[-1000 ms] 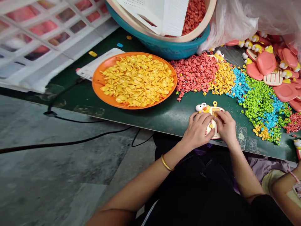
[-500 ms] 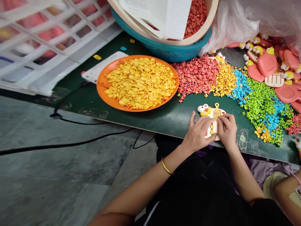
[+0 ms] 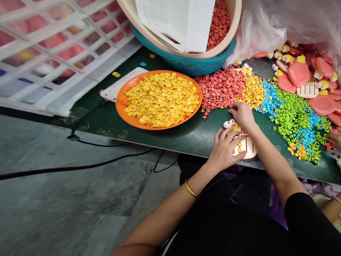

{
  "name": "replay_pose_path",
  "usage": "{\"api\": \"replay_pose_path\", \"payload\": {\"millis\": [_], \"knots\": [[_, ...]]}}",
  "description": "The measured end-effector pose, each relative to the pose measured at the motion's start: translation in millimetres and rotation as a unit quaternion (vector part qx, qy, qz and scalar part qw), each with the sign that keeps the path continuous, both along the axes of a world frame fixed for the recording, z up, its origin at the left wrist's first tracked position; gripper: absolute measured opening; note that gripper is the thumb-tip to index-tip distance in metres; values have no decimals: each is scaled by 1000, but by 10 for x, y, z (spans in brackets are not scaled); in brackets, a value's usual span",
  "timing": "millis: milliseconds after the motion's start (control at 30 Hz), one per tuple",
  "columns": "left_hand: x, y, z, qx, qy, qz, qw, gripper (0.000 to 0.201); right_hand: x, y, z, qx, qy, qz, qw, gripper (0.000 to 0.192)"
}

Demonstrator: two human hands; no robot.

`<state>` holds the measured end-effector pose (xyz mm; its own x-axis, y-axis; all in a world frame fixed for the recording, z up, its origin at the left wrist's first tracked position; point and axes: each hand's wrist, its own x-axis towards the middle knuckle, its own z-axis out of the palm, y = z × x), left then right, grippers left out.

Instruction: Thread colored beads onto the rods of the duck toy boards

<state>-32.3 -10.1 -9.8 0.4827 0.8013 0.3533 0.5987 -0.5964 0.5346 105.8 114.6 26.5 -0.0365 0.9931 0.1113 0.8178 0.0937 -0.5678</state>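
Observation:
My left hand [image 3: 223, 148] lies over a cream toy panel [image 3: 249, 151] at the table's front edge, gripping it with fingers spread across the top and thumb near the lower side. The panel has a yellow duck head with big white eyes [image 3: 228, 124], red lines and small yellow pieces set in it. Beyond the panel, my right hand [image 3: 243, 114] is at the near edge of a heap of small red pieces [image 3: 221, 88]. Its fingers are pinched together; whatever is between them is hidden. Right of that heap lie yellow pieces [image 3: 253, 92].
An orange tray [image 3: 119, 111] of yellow discs stands left, with stacked basins [image 3: 183, 64] behind. Blue pieces [image 3: 270, 96] and green pieces [image 3: 291, 110] spread right, near pink duck-headed toys [image 3: 298, 74]. Another person's hand [image 3: 334, 138] reaches in at right. A white crate [image 3: 61, 81] stands far left.
My right hand has left the panel and moved up and away to the red heap. The left hand stays on the panel. Another person's hand has come in at the right edge.

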Motion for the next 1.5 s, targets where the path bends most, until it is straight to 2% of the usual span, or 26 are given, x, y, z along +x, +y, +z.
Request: {"api": "replay_pose_path", "payload": {"millis": [100, 200, 267, 333, 400, 467, 667, 767, 833, 933, 1000, 1067, 1100, 1200, 1300, 1433, 1500], "knots": [[-5, -13, 18, -11, -3, 4, 1000, 47, 116, -163, 27, -5, 43, -1, 999, 14], [-4, -15, 18, -19, -23, -3, 1000, 50, 504, -573, 11, -10, 172, -28, 985, 22], [1, -8, 11, -20, -35, -2, 999, 52, 707, -806, -69, -24, 212, -59, 975, 24], [9, 4, 3, -15, -42, 2, 999, 50, 773, -937, -188, 1, 221, -90, 971, 23], [17, 17, -5, -5, -49, 2, 999, 47, 739, -973, -293, 51, 212, -106, 970, 21], [22, 24, -6, 0, -58, -4, 998, 45, 685, -965, -339, 83, 195, -91, 973, 18], [21, 22, 14, -18, -84, -4, 996, 40, 633, -1115, -237, 100, 111, -23, 988, 18], [19, 23, 12, -29, -81, -9, 996, 36, 492, -1305, -214, 94, 73, 24, 993, 21], [13, 26, 4, -28, -80, -17, 996, 34, 377, -1381, -209, 90, 82, 51, 991, 24], [0, 34, 7, -21, -72, -15, 997, 40, 355, -1276, -181, 83, 133, 63, 986, 21], [-6, 43, 30, -20, -43, -28, 998, 49, 493, -1042, -160, 104, 133, 8, 986, 18], [-4, 55, 62, -23, 1, -58, 998, 53, 709, -740, -156, 134, 77, -69, 986, 17], [0, 59, 76, -25, 20, -71, 997, 52, 819, -596, -164, 134, 39, -87, 986, 17], [15, 58, 90, -22, 37, -82, 996, 49, 1045, -343, -198, 92, -40, -58, 993, 19], [22, 31, 64, -12, 17, -62, 998, 50, 1078, -473, -202, 72, -29, -53, 996, 17], [15, -1, 24, 0, -7, -48, 999, 48, 950, -895, -191, 4, 133, -39, 990, 13], [10, 2, 19, 5, -11, -52, 999, 47, 852, -1009, -204, -12, 173, -36, 984, 15]]}}
